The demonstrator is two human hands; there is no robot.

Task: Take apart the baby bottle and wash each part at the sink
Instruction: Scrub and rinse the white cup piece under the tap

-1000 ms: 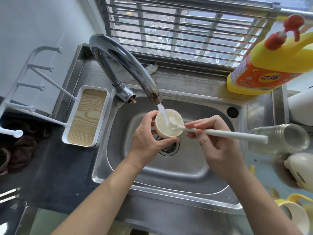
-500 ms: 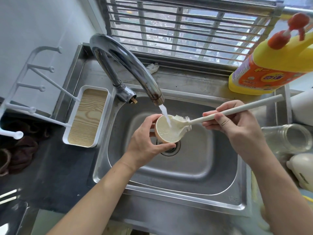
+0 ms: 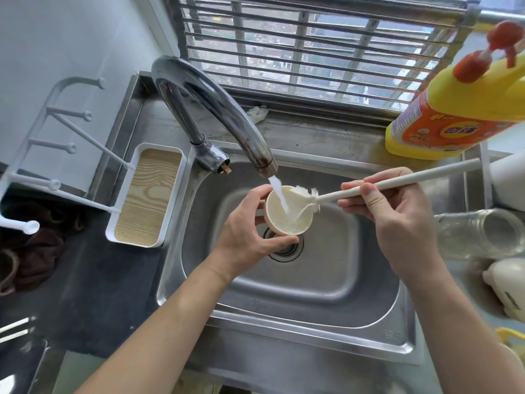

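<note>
— Where is the bottle part that's being washed?

— The cream cup-shaped cap (image 3: pixel 287 223) is over the sink (image 3: pixel 326 282), just above the drain (image 3: pixel 285 250). Its open mouth faces up, and the stream of water (image 3: pixel 279 196) from the chrome faucet (image 3: pixel 216 115) falls straight into it.

— What has hold of it?

— The left hand (image 3: pixel 244 237) grips it, with the thumb curled under the lower rim and the fingers round the upper left side.

— And the right hand?

— The right hand (image 3: pixel 397 220) pinches the white handle of the bottle brush (image 3: pixel 403 182) between thumb and fingers, partway along. The handle slants up to the right. The bristles (image 3: pixel 305 196) rest on the cap's upper right rim and dip inside.

— Any other pieces of the bottle about?

— A clear bottle body (image 3: pixel 480 234) lies on its side on the steel surface right of the sink, well apart from the cap. A cream rounded piece (image 3: pixel 508 285) lies just in front of it, cut off by the edge of the view. I cannot tell what it is.

— What else stands round the sink?

— A yellow detergent bottle (image 3: pixel 460 118) with a red pump top stands at the back right, beside the window grille (image 3: pixel 312 52). Left of the sink is a white tray (image 3: pixel 133 237) with a wood-grain floor. A white pegged drying rack (image 3: pixel 56 155) reaches out from it over the dark counter (image 3: pixel 93 294).
</note>
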